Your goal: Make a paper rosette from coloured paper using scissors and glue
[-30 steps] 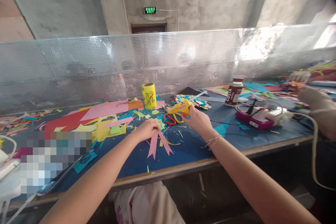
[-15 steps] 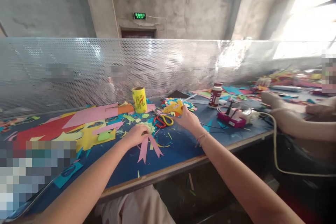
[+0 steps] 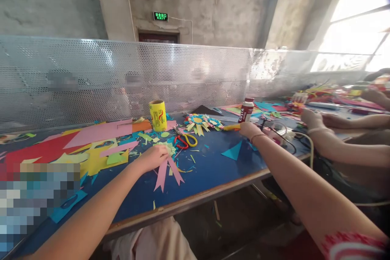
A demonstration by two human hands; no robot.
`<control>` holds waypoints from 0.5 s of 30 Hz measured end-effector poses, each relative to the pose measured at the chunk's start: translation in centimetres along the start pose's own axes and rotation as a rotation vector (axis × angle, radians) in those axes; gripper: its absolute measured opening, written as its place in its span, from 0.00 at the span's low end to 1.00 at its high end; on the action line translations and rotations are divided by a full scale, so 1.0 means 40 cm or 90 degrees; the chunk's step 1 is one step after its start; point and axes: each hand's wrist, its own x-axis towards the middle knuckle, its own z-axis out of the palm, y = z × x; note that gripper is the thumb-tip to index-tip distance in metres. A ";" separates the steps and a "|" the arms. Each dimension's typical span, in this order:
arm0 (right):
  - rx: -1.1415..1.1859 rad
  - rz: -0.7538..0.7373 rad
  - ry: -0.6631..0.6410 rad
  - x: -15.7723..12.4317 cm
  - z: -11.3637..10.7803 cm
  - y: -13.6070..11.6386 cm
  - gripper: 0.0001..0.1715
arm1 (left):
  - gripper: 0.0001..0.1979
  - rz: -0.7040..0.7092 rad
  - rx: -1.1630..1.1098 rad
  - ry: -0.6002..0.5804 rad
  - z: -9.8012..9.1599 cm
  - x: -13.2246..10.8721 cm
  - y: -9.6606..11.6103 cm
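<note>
My left hand is closed at the edge of a pale green paper rosette, which lies on the blue table. Two pink paper tails with notched ends hang from it toward me. My right hand grips a yellow glue gun, just in front of a dark red bottle; my fingers hide most of the gun. Scissors with a yellow handle and a red one lie between my hands. Beyond them rest finished-looking colourful paper rosettes.
A yellow tape roll stands behind my left hand. Coloured paper sheets and scraps cover the left side. A blue paper triangle lies before my right hand. Cables and a power strip sit beside another person's arms. A perforated metal screen stands behind.
My right hand has moved right with the glue gun, away from the scissors and colourful rosettes toward the bottle and power strip. My left hand stays at the pale green rosette.
</note>
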 end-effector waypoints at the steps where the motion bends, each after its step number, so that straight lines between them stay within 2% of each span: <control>1: -0.008 0.017 -0.001 -0.003 0.007 -0.004 0.16 | 0.15 0.006 -0.002 -0.003 0.000 -0.001 -0.001; 6: -0.080 0.077 0.045 -0.005 0.027 -0.020 0.21 | 0.15 0.020 0.003 0.001 0.002 -0.003 -0.004; 10: -0.090 0.123 0.034 0.012 0.020 -0.029 0.24 | 0.14 0.014 -0.001 0.019 0.003 -0.003 -0.005; 15: -0.072 0.105 0.062 0.033 -0.007 -0.022 0.23 | 0.14 0.025 -0.018 0.002 0.001 -0.003 -0.005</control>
